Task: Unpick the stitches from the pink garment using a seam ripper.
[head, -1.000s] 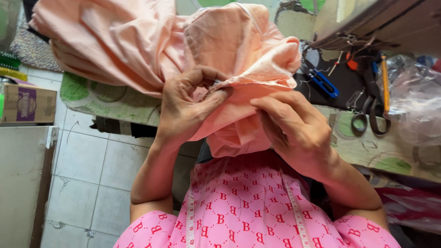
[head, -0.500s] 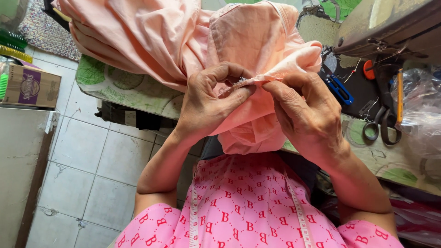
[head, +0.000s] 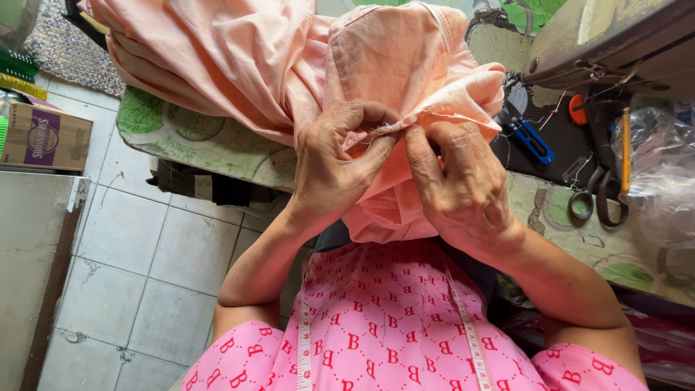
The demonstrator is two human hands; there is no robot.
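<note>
A peach-coloured cloth garment [head: 246, 58] lies bunched over the table edge and hangs down toward my lap. My left hand [head: 337, 163] pinches a raw seam edge of the cloth between thumb and fingers. My right hand [head: 460, 185] grips the same edge just to the right, fingertips almost touching the left hand's. A fine thread shows at the seam between the two hands. A measuring tape [head: 304, 340] hangs over my pink patterned top.
The table [head: 195, 141] has a green-patterned cover. On its right lie black scissors [head: 597, 199], blue thread snips [head: 532, 137], a yellow-handled tool [head: 625, 148] and a clear plastic bag [head: 659, 174]. A sewing machine [head: 615, 36] stands top right. A cardboard box [head: 43, 137] sits left on tiled floor.
My right hand has closed in toward the left; both now pinch the seam edge close together. The view has shifted slightly downward.
</note>
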